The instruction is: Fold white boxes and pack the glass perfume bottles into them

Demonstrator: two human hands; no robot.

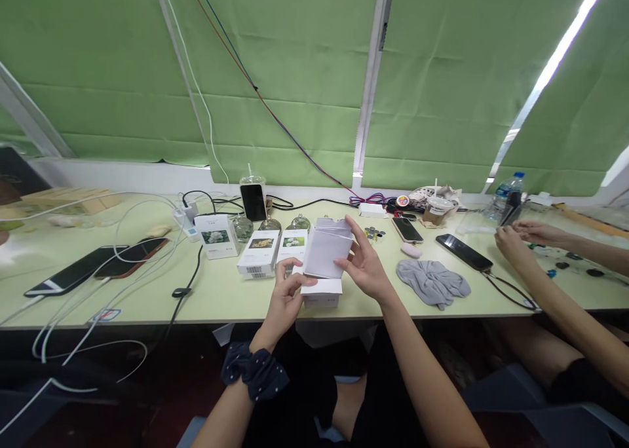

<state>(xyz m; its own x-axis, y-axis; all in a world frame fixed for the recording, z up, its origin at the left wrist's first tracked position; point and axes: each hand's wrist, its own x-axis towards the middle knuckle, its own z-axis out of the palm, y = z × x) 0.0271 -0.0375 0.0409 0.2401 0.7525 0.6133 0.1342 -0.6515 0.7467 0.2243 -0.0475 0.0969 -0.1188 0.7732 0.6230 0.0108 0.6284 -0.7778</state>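
Fingers of the right hand [367, 270] hold a white rectangular paperboard piece [327, 251] at an open white cardboard box [320, 300] near the pale-yellow bench's [223, 298] front edge; the left hand [284, 297] touches the box, grip unclear.

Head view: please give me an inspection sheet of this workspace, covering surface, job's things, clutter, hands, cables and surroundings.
Surface: pale yellow-green tabletop, crowded at left and along the back.
Job's things: open white cardboard box with a raised white panel, flap or insert unclear; three white flower-printed cardboard boxes beyond.
Clutter: crumpled grey cloth, flat black phones, clear plastic cup of brown drink.
Hands: right hand holds the panel's right edge; left hand touches the open box.
Cables: looped white cables hang past the front edge at left.
Surroundings: green fabric blinds; another person's hands at right, holding something dark.
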